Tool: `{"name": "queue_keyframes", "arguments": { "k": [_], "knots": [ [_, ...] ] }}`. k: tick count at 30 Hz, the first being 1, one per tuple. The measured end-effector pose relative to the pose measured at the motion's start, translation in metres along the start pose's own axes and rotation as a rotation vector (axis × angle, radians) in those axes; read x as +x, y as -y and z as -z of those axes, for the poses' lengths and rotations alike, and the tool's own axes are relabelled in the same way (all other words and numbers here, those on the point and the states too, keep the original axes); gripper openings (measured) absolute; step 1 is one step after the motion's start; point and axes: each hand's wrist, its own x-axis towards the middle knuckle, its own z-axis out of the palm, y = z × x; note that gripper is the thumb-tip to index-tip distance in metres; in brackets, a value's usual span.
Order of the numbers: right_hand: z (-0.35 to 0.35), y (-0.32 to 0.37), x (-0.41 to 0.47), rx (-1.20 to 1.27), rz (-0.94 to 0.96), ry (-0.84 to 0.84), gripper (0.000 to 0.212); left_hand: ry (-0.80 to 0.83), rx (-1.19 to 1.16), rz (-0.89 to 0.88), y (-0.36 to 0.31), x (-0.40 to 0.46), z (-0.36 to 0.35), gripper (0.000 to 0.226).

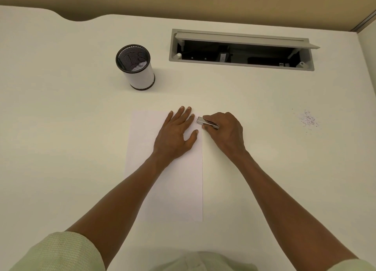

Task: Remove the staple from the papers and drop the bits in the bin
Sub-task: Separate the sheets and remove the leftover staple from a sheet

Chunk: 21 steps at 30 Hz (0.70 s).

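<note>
Your left hand [176, 131] lies flat on the papers [166, 181] while your right hand [224, 131] brings a metal staple remover [206, 122] to their top right corner.

Your left fingers are straight and slightly spread, pressing the sheets to the white desk [61, 148]; your right fingers are curled tight around the tool, its tip just beside your left index finger. The staple itself is too small to make out. The mesh bin [135, 67] stands upright beyond the papers to the left, and loose bits [309, 121] lie scattered well to the right.
</note>
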Motion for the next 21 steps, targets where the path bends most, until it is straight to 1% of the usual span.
{"name": "queue_keyframes", "arguments": {
  "k": [7,14,21],
  "knots": [
    [-0.005,0.004,0.005,0.044,-0.034,-0.005,0.023,-0.004,0.004,-0.001,-0.001,0.001,0.001,0.055],
    [-0.004,0.003,0.009,-0.022,0.015,0.01,0.021,0.014,0.015,-0.001,-0.001,0.0,0.0,0.055],
    [-0.004,0.005,0.014,0.02,0.054,0.012,0.021,0.024,0.027,0.0,0.001,0.001,0.0,0.056]
  ]
}}
